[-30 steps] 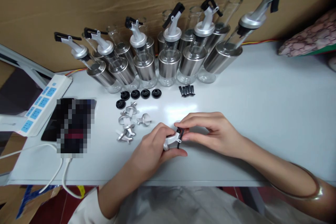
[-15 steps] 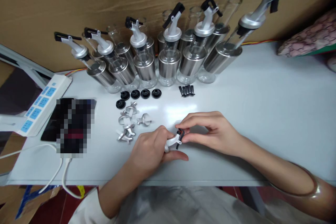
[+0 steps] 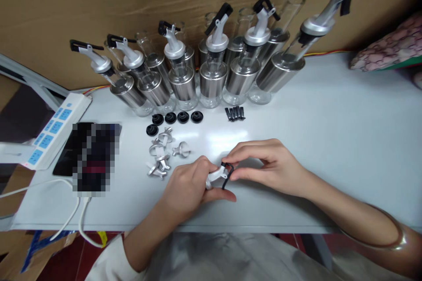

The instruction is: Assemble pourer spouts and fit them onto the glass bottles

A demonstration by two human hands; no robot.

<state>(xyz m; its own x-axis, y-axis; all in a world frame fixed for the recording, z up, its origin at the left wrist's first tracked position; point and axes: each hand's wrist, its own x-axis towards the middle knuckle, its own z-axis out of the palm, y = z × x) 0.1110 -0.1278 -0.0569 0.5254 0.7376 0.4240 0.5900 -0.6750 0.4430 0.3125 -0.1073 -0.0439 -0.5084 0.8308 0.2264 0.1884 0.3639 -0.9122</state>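
Observation:
Near the table's front edge, my left hand point(image 3: 189, 184) is closed around a silver spout point(image 3: 216, 174), its nozzle pointing right. My right hand point(image 3: 267, 164) pinches a black lever point(image 3: 228, 176) at the nozzle's tip between thumb and fingertips. Left of the hands lie several loose silver spouts point(image 3: 162, 160) with white inserts. Behind them are several round black stoppers point(image 3: 183, 117). A small group of black pieces point(image 3: 235, 113) lies farther right, in front of the bottles.
Several glass and steel bottles point(image 3: 213, 80) stand along the cardboard wall at the back, the front ones topped with spouts. A white power strip point(image 3: 54, 129), phones point(image 3: 70, 149) and white cables are at the left. Patterned fabric point(image 3: 389, 48) sits at the far right.
The black lever at the nozzle has turned and now stands off the spout's tip, more of its curved length showing. Both hands have stayed nearly in place.

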